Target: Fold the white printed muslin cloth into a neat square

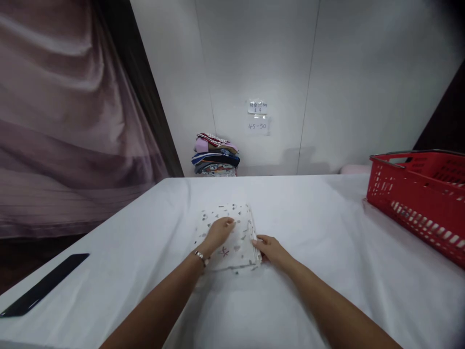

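Note:
A folded white cloth (240,245) with small grey and dark prints lies on the white-covered table, in the middle of the head view. My left hand (219,233), with a bracelet at the wrist, rests on top of the cloth, its fingers curled together; whether they pinch any fabric is hidden. At the right edge of the cloth, my right hand (271,248) grips the folded layers, thumb on top and the other fingers partly hidden beside and below the edge.
A red basket (417,194) stands at the table's right. A dark flat object (45,286) lies at the left edge. Behind the white table (298,194) are stacked folded fabrics (216,157) and a wall with paper signs (257,126). A pink curtain (65,121) hangs left.

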A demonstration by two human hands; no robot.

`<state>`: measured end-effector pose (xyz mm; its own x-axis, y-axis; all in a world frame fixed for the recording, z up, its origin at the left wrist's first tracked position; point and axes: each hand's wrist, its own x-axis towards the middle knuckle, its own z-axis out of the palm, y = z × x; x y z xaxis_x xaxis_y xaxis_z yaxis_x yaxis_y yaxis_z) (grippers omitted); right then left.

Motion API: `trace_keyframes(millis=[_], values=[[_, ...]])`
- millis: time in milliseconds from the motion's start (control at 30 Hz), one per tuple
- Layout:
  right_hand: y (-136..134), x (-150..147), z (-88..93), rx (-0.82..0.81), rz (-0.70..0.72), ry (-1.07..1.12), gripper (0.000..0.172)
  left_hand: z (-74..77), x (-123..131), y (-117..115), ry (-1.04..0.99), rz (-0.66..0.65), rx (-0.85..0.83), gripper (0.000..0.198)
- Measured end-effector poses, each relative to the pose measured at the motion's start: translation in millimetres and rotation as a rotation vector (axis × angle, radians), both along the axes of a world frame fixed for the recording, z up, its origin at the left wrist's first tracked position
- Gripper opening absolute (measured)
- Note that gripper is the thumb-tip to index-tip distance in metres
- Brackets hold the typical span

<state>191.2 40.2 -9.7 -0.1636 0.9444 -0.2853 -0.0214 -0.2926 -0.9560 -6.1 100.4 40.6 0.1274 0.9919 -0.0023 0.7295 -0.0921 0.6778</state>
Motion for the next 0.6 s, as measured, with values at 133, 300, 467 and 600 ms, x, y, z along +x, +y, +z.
trace_keyframes(millis=[133, 300, 467, 600], values=[[4, -1, 3.7, -0.03, -0.053, 0.014, 0.079, -5.9, -63, -2, 0.285, 0.276, 0.172, 0.047], [28, -9, 7.2, -0.091, -0.1, 0.125, 0.085, -15.4, -97, -3, 0.173, 0.422, -0.14, 0.063], [57, -23, 11.0, -0.128, -0.159, 0.198, 0.084, -13.2, -96, 1, -0.04, 0.452, -0.199, 0.051], [68, -31, 13.9, -0.122, -0.141, 0.183, 0.075, -14.8, -98, 3, -0.167, 0.462, -0.261, 0.05]])
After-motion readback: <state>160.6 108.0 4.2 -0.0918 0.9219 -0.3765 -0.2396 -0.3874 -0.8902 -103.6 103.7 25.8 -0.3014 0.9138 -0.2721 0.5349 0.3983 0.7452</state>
